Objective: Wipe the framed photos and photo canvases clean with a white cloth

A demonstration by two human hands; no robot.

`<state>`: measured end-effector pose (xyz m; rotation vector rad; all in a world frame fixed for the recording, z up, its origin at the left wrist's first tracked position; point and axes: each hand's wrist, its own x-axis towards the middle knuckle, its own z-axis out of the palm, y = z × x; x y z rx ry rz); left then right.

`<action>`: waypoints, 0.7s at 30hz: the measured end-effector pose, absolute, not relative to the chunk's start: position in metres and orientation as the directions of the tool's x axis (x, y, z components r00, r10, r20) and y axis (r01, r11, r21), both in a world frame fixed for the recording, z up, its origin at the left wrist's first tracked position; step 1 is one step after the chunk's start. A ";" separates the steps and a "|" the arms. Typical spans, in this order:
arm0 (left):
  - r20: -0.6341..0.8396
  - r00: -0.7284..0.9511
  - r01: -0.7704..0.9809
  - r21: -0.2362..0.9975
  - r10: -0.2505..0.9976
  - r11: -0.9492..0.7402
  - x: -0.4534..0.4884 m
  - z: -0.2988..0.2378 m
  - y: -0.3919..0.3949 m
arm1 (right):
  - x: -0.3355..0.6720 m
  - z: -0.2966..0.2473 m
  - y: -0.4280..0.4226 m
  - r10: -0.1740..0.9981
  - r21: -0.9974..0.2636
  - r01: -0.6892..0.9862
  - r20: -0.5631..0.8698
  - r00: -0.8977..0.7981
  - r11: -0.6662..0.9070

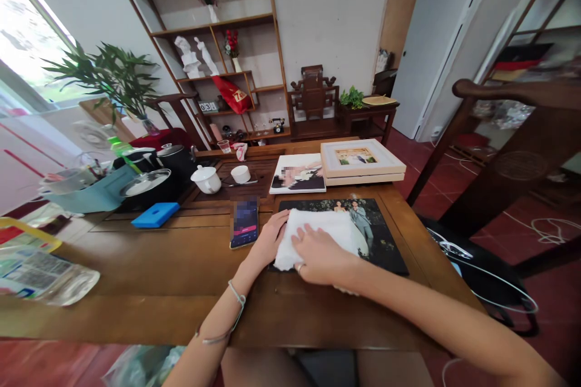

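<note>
While the right hand [315, 254] lies spread on the white cloth [329, 227], palm down, the left hand [272, 236] sits at the cloth's left edge; can't tell if its fingers pinch it or just rest. Bracelet [236, 296] on left wrist. Cloth lies on the photo panel [390, 248], which is on the table [181, 308] near its front edge. Cloth and right hand block the panel's left and middle parts.

Phone [245, 227], screen lit, just beside the left hand. Bottle [59, 278] lying far left, clear plastic, labelled. Chair [494, 175] close by the table's right side. Blue block [155, 215] beyond the bottle, then pan [146, 184] with clear lid. Lidded cup [206, 179] and small bowl [240, 174] behind the phone. Smaller print [297, 175] and framed picture [361, 160] right behind the panel, side by side. Shelf [211, 30] at the back wall, with vases and busts.

Cloth: thick, soft-looking, folded or bunched, edges uneven. Panel: dark, flat, rectangular; two figures show past the cloth, one in a grey suit, dark foliage around them.
</note>
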<state>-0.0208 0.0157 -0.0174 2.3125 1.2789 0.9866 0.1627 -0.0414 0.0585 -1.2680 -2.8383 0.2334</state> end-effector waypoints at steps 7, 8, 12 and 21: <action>0.435 0.358 0.628 0.542 0.826 -0.558 -0.018 -0.018 0.016 | 0.187 0.038 0.026 0.758 -0.143 0.745 0.094 -0.645 0.652; 0.438 0.357 0.626 0.543 0.825 -0.560 -0.018 -0.018 0.016 | 0.187 0.036 0.028 0.763 -0.140 0.750 0.108 -0.637 0.646; 0.447 0.352 0.628 0.539 0.822 -0.562 -0.018 -0.018 0.015 | 0.182 0.042 0.015 0.780 -0.097 0.773 0.081 -0.621 0.626; 0.406 0.360 0.669 0.515 0.840 -0.536 -0.018 -0.013 0.012 | 0.199 0.089 -0.018 0.672 -0.171 0.700 -0.195 -0.714 0.694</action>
